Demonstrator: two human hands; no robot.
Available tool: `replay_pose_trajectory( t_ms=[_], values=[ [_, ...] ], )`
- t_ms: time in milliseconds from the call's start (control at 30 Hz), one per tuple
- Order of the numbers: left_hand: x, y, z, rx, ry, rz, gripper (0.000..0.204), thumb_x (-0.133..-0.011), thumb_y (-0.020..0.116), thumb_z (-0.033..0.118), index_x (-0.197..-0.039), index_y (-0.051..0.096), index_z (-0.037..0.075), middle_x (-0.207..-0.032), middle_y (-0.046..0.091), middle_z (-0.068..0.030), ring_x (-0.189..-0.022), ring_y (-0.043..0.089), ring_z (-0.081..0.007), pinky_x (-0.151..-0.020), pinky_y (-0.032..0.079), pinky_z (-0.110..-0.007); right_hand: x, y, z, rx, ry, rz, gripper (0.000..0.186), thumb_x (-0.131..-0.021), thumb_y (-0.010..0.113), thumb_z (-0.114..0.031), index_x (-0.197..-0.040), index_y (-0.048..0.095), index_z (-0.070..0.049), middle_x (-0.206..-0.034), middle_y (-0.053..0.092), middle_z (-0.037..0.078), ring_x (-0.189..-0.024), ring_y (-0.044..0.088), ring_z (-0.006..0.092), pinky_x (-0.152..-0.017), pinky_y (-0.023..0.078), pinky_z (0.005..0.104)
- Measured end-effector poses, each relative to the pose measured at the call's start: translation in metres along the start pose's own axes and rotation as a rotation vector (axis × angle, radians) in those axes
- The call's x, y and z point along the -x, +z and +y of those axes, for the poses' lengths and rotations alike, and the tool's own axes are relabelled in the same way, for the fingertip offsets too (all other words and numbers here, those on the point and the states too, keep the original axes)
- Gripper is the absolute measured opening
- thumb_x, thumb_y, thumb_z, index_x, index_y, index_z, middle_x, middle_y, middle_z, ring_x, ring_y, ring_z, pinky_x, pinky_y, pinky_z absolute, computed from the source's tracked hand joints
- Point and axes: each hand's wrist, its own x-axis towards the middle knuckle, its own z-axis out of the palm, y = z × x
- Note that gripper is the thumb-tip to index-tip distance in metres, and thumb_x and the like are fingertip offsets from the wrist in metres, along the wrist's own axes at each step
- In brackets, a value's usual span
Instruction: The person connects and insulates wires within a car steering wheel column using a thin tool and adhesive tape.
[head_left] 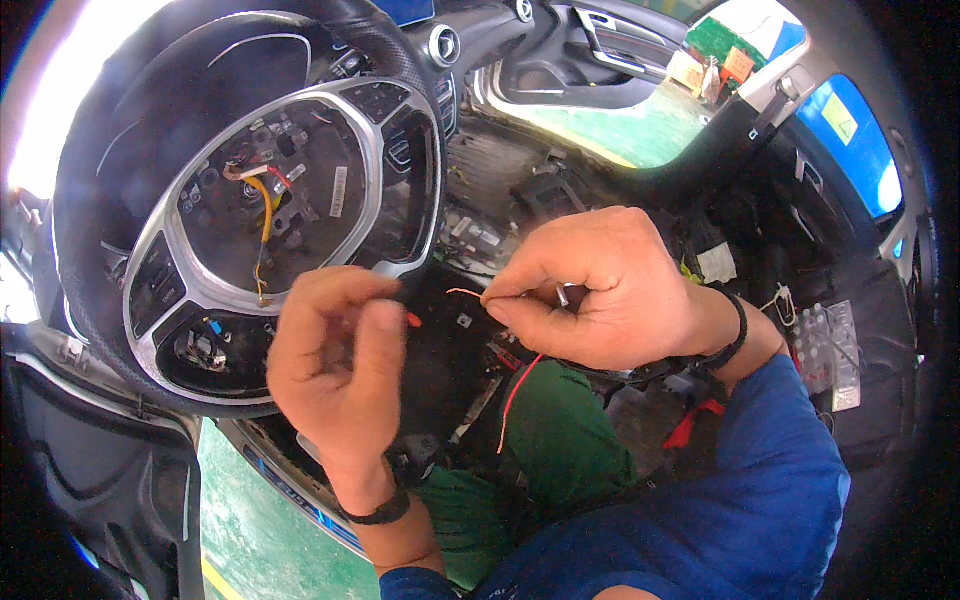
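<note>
My right hand is closed, thumb and forefinger pinching a thin red wire. A short bare copper-coloured end of it sticks out to the left of the fingertips, and the rest hangs below the hand. A small metal piece shows within the curled fingers; its kind is hidden. My left hand, slightly blurred, is raised in front of the steering wheel rim. Its fingers are loosely bent and the thumb stands apart. A small red bit shows just beside that thumb; whether they touch I cannot tell.
The steering wheel's open centre shows a yellow cable with connectors. Beyond my right arm lie a clear plastic tray and a white tag. A red strip lies near my leg. The stripped car floor holds loose parts.
</note>
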Motion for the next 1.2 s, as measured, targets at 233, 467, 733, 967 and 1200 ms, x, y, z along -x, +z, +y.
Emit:
replay_pose_trajectory(
  t_ms=[233, 467, 733, 967, 1200],
  values=[
    [0.004, 0.015, 0.001, -0.037, 0.105, -0.206, 0.017, -0.08, 0.075, -0.004, -0.095, 0.072, 0.002, -0.09, 0.067, -0.0037, -0.07, 0.055, -0.0058, -0.058, 0.039, -0.02, -0.003, 0.001, 0.002, 0.023, -0.024, -0.01, 0.009, -0.082, 0.075, -0.013, -0.086, 0.071, -0.006, -0.074, 0.068, 0.01, -0.066, 0.069, 0.027, -0.059, 0.054, 0.0357],
    [0.005, 0.02, 0.0, -0.034, 0.099, -0.15, 0.014, -0.078, 0.075, -0.006, -0.088, 0.07, 0.003, -0.086, 0.066, -0.0029, -0.064, 0.054, -0.0051, -0.054, 0.04, -0.019, -0.002, 0.006, 0.008, 0.0, -0.056, -0.024, 0.008, -0.08, 0.077, -0.002, -0.087, 0.075, -0.005, -0.072, 0.069, 0.008, -0.055, 0.062, 0.0169, -0.05, 0.046, 0.0295],
    [0.001, 0.007, -0.004, -0.144, 0.075, -0.124, 0.013, -0.077, 0.074, -0.007, -0.085, 0.07, 0.003, -0.083, 0.066, -0.0025, -0.064, 0.055, -0.0048, -0.055, 0.041, -0.019, 0.006, 0.002, 0.016, -0.282, 0.326, -0.113, 0.008, -0.088, 0.074, -0.01, -0.09, 0.073, -0.002, -0.074, 0.07, 0.005, -0.066, 0.063, 0.0075, -0.061, 0.051, 0.0257],
    [-0.01, -0.031, 0.013, -0.531, 0.285, 0.403, 0.026, -0.076, 0.072, -0.008, -0.1, 0.071, 0.004, -0.1, 0.065, -0.0048, -0.08, 0.058, -0.0092, -0.064, 0.042, -0.021, 0.001, 0.004, 0.02, -0.528, 0.487, -0.087, 0.008, -0.09, 0.073, -0.009, -0.089, 0.073, -0.002, -0.072, 0.067, 0.0, -0.066, 0.059, 0.0036, -0.059, 0.047, 0.023],
    [-0.024, -0.038, -0.002, -1.178, 0.532, 0.284, 0.043, -0.067, 0.085, 0.007, -0.108, 0.075, 0.017, -0.108, 0.068, -0.0066, -0.096, 0.063, -0.028, -0.083, 0.051, -0.038, -0.027, 0.013, 0.014, -0.501, 0.384, -0.098, 0.01, -0.089, 0.073, -0.011, -0.089, 0.073, -0.001, -0.076, 0.07, 0.003, -0.07, 0.061, 0.0053, -0.063, 0.049, 0.0243]
  ],
)
